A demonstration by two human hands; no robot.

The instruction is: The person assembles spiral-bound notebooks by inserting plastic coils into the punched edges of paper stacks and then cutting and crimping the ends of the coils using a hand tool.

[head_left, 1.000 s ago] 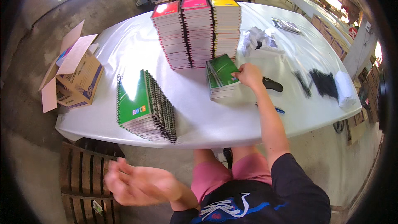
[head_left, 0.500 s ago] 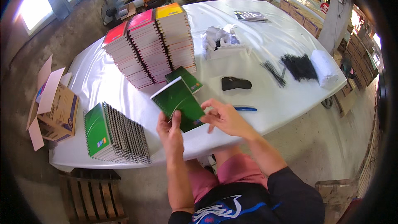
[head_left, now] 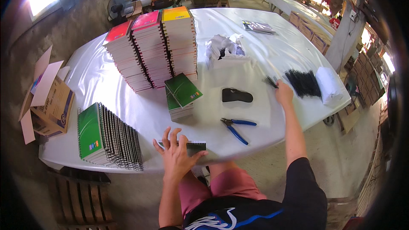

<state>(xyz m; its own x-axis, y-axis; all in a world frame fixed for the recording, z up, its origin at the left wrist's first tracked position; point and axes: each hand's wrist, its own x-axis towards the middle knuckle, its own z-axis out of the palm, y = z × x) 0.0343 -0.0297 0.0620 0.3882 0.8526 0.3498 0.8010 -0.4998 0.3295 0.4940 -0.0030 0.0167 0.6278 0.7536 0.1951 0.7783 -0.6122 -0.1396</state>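
My left hand (head_left: 177,155) is closed round a notebook (head_left: 197,146) at the table's front edge. That notebook is seen edge-on, with the fingers over its far side and the thumb at its right end. My right hand (head_left: 283,93) reaches out to the right, its fingers pinched on black spiral binding coils (head_left: 269,81); how many it grips is hidden. Between the hands lie blue-handled cutting pliers (head_left: 239,128), jaws to the left, and a black pouch-like piece (head_left: 237,95). A short pile of green notebooks (head_left: 184,91) stands beyond my left hand.
Tall stacks of red, pink and yellow notebooks (head_left: 177,38) stand at the back left. Spiral-bound green notebooks (head_left: 91,130) lean at the front left near an open carton (head_left: 55,106). More black coils (head_left: 301,83) and a white roll (head_left: 330,86) lie right; a white-lined box (head_left: 228,53) sits behind.
My right hand has left the green notebook and gone right to the coils. My left hand has lowered the notebook and turned it edge-on. The pliers now show fully.
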